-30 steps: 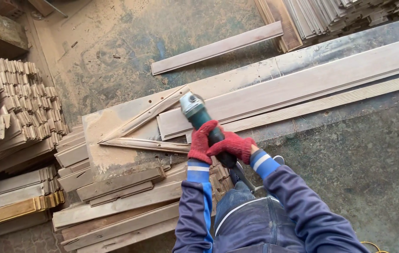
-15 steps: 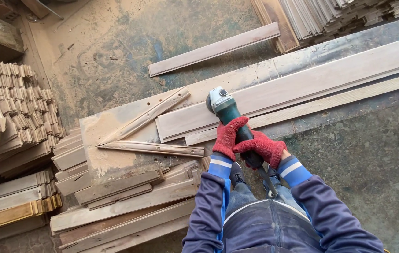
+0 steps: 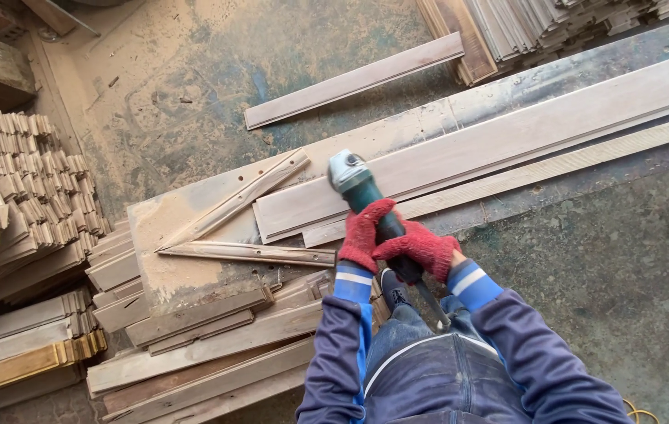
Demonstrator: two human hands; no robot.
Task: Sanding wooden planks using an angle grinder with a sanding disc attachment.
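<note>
We look down at a dusty wood shop, and we take the long pale board point(image 3: 491, 141) as our marker. Far to the left of the board sit stacks of short wood slats point(image 3: 28, 180), cut with thin grooved ends, rough and grey-brown. One piece at the bottom of the stacks is a yellow strip point(image 3: 28, 357). Nearer to the board's left end lies a flat sandy panel point(image 3: 185, 228) with two thin pointed strips point(image 3: 248, 253) on top, making a V shape.

Just below the board's left end, we hold a green angle grinder point(image 3: 358, 188) with a silver round head. The head rests on the board near its left end. Our left hand point(image 3: 362, 234) in a red knit glove is wrapped tight around the front of the tool's body. Our right hand point(image 3: 417, 250), also in a red glove, is closed tight around the back handle. Blue sleeves with white bands come down from both hands.

The board looks smooth and pale along its length, so the sanding looks partly done, but we cannot tell how much is left. Below the board runs a thin light strip point(image 3: 554, 166) with a rough edge. Above the board lies a loose plank point(image 3: 354, 80) on the dusty floor point(image 3: 193, 78). Above the board's right end sits a pile of thin slats point(image 3: 554, 23).
</note>
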